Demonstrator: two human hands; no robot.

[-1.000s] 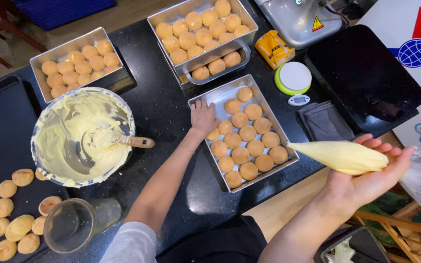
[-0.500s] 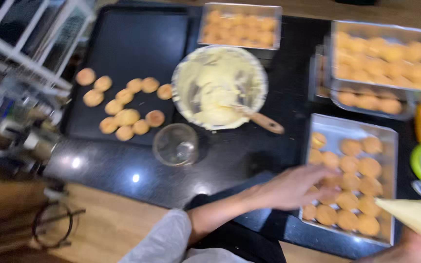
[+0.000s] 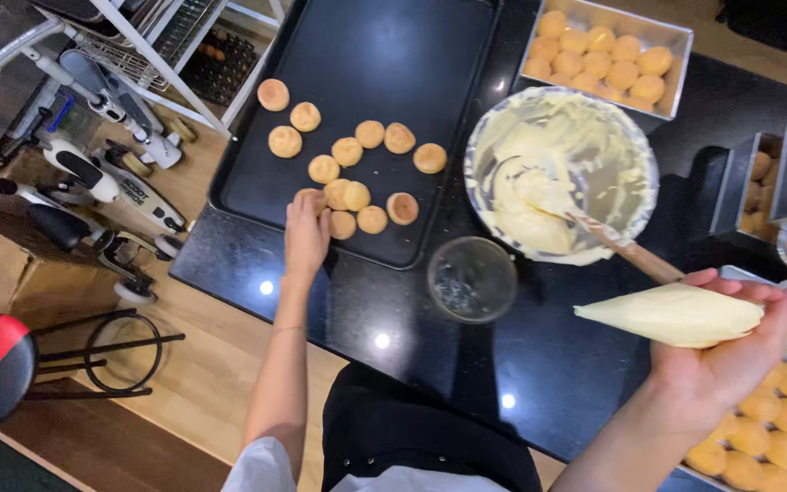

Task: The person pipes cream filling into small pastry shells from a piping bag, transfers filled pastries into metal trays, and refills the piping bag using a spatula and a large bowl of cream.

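Two risks at present: right hand (image 3: 730, 360) closed around cream-filled piping bag (image 3: 671, 314), held level over black counter (image 3: 539, 383), tip open to dripping; left hand (image 3: 307, 232), fingers loosely spread on puff (image 3: 310, 196) at dark tray (image 3: 257, 196) edge, liable to crush or nudge it off.

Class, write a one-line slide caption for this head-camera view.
Left hand reaches a puff on the black tray; right hand holds a cream-filled piping bag.

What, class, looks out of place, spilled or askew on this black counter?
Nothing is spilled or damaged. The round golden pastry puffs lie scattered loosely on the black baking tray, unlike the neat rows in the rectangular metal tin. The wooden-handled spatula leans in the cream-smeared bowl.
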